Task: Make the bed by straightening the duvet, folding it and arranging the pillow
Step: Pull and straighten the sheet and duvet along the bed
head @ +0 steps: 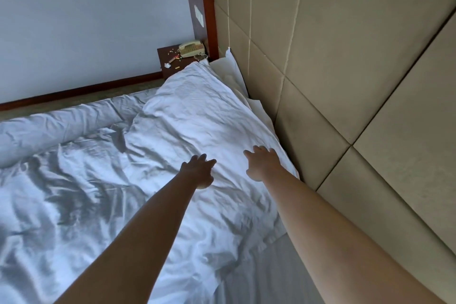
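Observation:
A white pillow (197,116) lies flat along the padded headboard, its case creased. My left hand (198,171) and my right hand (262,164) both rest on the pillow's near half with fingers stretched out, palms down, about a hand's width apart. A rumpled white duvet (64,195) covers the bed to the left, with a rolled fold (54,128) along its far edge. A second white pillowcase edge (228,69) pokes out behind the pillow against the headboard.
The beige padded headboard (345,81) fills the right side. A dark bedside table (172,59) at the far corner carries a telephone (191,48) and small scattered items. Bare sheet (266,274) shows at the near right. A wall with wooden trim stands behind.

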`<state>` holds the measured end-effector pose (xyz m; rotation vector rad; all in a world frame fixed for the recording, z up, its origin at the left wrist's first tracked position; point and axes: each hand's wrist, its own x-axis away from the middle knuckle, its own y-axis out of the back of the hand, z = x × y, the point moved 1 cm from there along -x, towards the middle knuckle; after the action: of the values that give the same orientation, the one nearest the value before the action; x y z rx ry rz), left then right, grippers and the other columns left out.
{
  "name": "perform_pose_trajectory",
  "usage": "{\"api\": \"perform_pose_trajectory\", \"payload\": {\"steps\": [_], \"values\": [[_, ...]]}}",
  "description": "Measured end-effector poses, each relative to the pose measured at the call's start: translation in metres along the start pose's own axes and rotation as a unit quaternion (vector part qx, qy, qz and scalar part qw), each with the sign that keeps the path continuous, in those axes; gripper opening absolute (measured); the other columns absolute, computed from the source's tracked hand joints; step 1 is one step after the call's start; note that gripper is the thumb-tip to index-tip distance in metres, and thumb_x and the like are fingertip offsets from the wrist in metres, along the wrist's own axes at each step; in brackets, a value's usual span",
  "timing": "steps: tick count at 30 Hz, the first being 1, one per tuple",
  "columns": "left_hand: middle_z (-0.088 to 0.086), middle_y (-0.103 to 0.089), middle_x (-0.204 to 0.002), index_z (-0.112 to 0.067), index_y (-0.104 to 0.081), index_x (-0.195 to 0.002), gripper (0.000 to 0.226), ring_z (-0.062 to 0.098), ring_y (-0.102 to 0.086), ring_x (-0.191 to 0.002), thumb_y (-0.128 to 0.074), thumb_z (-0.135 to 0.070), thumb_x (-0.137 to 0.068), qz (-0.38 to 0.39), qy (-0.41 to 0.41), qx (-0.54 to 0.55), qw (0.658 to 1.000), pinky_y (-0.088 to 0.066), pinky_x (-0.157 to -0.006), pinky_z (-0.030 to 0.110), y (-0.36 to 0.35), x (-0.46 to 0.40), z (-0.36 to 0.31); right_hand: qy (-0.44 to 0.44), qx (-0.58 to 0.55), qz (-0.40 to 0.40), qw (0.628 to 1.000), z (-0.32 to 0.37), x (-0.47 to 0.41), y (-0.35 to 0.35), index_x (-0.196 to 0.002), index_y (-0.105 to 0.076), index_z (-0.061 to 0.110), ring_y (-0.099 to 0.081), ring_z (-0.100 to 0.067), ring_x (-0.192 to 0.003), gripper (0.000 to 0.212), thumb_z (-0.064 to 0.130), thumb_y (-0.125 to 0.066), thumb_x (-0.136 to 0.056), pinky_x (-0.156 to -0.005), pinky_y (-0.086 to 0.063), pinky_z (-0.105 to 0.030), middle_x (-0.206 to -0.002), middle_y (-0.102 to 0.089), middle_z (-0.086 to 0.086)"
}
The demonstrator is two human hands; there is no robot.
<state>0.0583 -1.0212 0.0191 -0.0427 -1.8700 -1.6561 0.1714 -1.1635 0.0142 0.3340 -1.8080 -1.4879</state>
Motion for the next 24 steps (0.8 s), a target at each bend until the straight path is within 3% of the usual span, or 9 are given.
{"api": "perform_pose_trajectory", "payload": {"steps": [14,24], "values": [[0.003,-0.022,-0.154,-0.027,-0.025,-0.149,0.063,0.023,-0.018,-0.142,-0.05,-0.039,-0.093,-0.003,0.046,-0.005,0.999,-0.027,-0.111,0.046,-0.039,0.143,0.078,0.073,0.015,-0.027,0.997,0.115,0.095,0.005,-0.148,-0.027,0.024,-0.028,-0.024,-0.137,0.06,0.033,-0.05,-0.093,-0.113,-0.021,-0.039,-0.148,-0.031,-0.006],[0.004,-0.022,-0.155,-0.028,-0.024,-0.15,0.071,0.023,-0.019,-0.143,-0.057,-0.04,-0.089,0.0,0.063,0.017,0.998,-0.028,-0.112,0.045,-0.117,0.283,0.185,0.094,0.037,-0.032,0.994,0.258,0.205,-0.022,-0.148,-0.027,0.023,-0.028,-0.025,-0.138,0.06,0.038,-0.048,-0.094,-0.111,-0.024,-0.039,-0.15,-0.028,-0.007]]}}
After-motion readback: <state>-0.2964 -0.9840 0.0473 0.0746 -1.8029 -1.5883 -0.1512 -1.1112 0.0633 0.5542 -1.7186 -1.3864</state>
